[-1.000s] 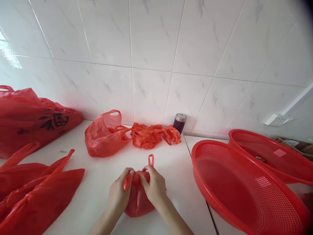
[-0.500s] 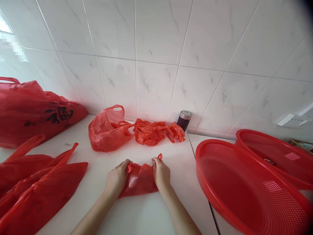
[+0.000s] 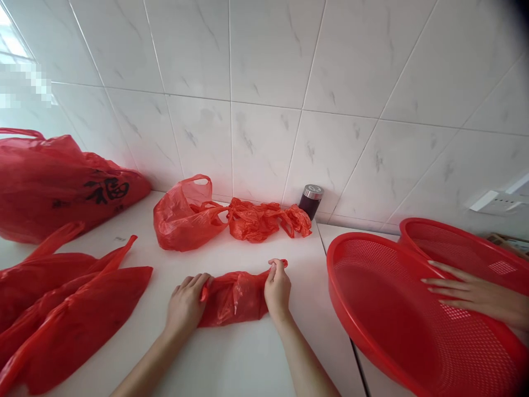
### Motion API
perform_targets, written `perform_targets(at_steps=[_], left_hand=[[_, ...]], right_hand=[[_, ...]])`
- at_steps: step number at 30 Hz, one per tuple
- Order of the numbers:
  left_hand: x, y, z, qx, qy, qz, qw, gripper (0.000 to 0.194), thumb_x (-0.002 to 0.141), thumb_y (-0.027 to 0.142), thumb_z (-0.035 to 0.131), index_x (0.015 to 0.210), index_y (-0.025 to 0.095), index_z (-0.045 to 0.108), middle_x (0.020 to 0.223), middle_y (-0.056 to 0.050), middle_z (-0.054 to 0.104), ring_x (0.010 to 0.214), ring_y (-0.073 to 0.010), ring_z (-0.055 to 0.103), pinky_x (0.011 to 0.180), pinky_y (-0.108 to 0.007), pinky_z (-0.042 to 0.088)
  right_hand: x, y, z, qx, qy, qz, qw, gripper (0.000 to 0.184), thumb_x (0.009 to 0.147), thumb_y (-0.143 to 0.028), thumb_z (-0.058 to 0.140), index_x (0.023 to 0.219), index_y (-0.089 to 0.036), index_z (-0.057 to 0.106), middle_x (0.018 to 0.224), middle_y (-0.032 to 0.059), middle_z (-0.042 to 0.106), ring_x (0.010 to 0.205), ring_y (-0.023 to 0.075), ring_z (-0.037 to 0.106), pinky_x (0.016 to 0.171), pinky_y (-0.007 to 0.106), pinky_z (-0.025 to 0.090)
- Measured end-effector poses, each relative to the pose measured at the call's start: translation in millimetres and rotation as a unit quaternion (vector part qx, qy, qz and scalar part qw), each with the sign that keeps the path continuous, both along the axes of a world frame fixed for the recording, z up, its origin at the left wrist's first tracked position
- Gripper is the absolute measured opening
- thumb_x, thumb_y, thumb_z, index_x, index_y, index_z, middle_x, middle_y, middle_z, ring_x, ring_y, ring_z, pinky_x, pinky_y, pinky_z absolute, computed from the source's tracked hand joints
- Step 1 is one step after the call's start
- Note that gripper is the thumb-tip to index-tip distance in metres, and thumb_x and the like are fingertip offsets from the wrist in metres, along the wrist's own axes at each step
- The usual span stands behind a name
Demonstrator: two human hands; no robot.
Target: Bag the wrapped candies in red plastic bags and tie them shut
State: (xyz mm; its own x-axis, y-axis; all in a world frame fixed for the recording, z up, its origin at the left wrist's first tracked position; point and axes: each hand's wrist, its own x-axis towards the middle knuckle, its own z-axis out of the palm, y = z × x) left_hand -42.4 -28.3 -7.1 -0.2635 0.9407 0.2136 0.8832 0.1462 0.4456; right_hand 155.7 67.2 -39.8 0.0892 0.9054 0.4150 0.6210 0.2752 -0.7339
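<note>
A small red plastic bag [image 3: 235, 298] lies on the white table in front of me, its top drawn out sideways between my hands. My left hand [image 3: 188, 302] has its fingers closed on the bag's left end, where a bit of red plastic sticks out by the thumb. At the other end my right hand [image 3: 278, 289] pinches the upper corner, and a red loop shows above the fingers. What is inside the bag cannot be made out. Behind it sit an upright red carrier bag [image 3: 185, 220] and some crumpled red bags [image 3: 258, 220].
Full red bags [image 3: 74, 320] lie at the left, a larger red bag [image 3: 49, 187] with black lettering behind them. A dark cup with a silver lid [image 3: 311, 202] stands by the tiled wall. At the right are two red mesh baskets [image 3: 343, 309]; another person's hand [image 3: 471, 292] reaches over them.
My hands have moved slightly apart, the left one outward, stretching the bag's top wider. Another person's hand has come in from the right over the baskets.
</note>
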Motion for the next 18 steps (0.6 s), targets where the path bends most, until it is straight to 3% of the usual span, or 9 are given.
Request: perform_targets(at_steps=[3,6,8,10,12,13,16,18], left_hand=[[-11,-18,2.6,0.003,-0.07,0.033,0.997,0.034,0.093,0.04,0.033,0.077,0.024,0.058,0.081,-0.002,0.069,0.082,-0.0239,0.062,0.067,-0.033,0.045],[-24,-26,18.0,0.015,-0.136,0.052,0.989,0.042,0.092,0.052,0.034,0.075,0.022,0.059,0.07,-0.001,0.067,0.067,-0.0208,0.065,0.061,-0.03,0.051],[-24,-24,35.7,0.063,-0.147,0.077,0.984,0.04,0.091,0.052,0.035,0.094,0.02,0.059,0.092,-0.006,0.07,0.082,-0.0229,0.067,0.072,-0.034,0.054],[-11,-17,53.6,0.121,-0.128,0.091,0.98,0.042,0.092,0.049,0.033,0.113,0.019,0.052,0.119,-0.012,0.062,0.107,-0.0257,0.06,0.089,-0.041,0.049],[13,-10,65.6,0.135,-0.097,0.043,0.985,0.038,0.091,0.045,0.037,0.116,0.023,0.055,0.129,-0.011,0.056,0.123,-0.0256,0.05,0.101,-0.042,0.04],[26,-6,68.5,0.11,-0.087,-0.008,0.99,0.031,0.087,0.042,0.048,0.11,0.026,0.06,0.127,-0.007,0.059,0.121,-0.025,0.051,0.103,-0.04,0.038],[50,-2,68.9,0.004,-0.081,-0.105,0.991,0.011,0.077,0.032,0.062,0.084,0.027,0.068,0.092,-0.001,0.072,0.089,-0.0233,0.064,0.082,-0.034,0.047],[46,-10,69.4,-0.043,-0.09,-0.105,0.989,0.011,0.081,0.032,0.057,0.079,0.026,0.066,0.078,0.001,0.071,0.073,-0.02,0.063,0.067,-0.03,0.045]], right_hand=[[-1,0,0.2,0.023,0.034,0.003,0.999,0.033,0.097,-0.027,0.024,0.096,-0.018,0.055,0.083,0.0067,0.069,0.069,0.0207,0.065,0.059,0.028,0.045],[-2,-1,2.8,0.055,0.061,0.024,0.996,0.032,0.098,-0.029,0.025,0.098,-0.018,0.056,0.086,0.0073,0.069,0.071,0.02,0.065,0.062,0.029,0.046],[-1,-3,6.0,0.079,0.079,0.046,0.993,0.032,0.099,-0.031,0.026,0.101,-0.018,0.055,0.091,0.0083,0.068,0.075,0.0191,0.065,0.066,0.029,0.047],[-1,-7,9.6,0.098,0.098,0.07,0.988,0.032,0.1,-0.031,0.027,0.103,-0.018,0.055,0.092,0.0083,0.067,0.077,0.0181,0.065,0.069,0.028,0.048],[0,-12,13.0,0.11,0.114,0.089,0.983,0.03,0.1,-0.032,0.028,0.104,-0.018,0.055,0.091,0.0079,0.067,0.078,0.0173,0.065,0.07,0.028,0.048],[0,-14,14.2,0.115,0.121,0.094,0.981,0.03,0.1,-0.032,0.029,0.104,-0.018,0.055,0.091,0.008,0.066,0.078,0.0173,0.065,0.07,0.028,0.048],[1,-18,15.8,0.124,0.142,0.098,0.977,0.029,0.099,-0.034,0.032,0.105,-0.017,0.055,0.094,0.0096,0.066,0.081,0.0183,0.064,0.071,0.029,0.048],[1,-18,15.5,0.103,0.163,0.098,0.976,0.03,0.098,-0.038,0.035,0.106,-0.018,0.055,0.098,0.0106,0.065,0.085,0.0196,0.064,0.073,0.03,0.048]])
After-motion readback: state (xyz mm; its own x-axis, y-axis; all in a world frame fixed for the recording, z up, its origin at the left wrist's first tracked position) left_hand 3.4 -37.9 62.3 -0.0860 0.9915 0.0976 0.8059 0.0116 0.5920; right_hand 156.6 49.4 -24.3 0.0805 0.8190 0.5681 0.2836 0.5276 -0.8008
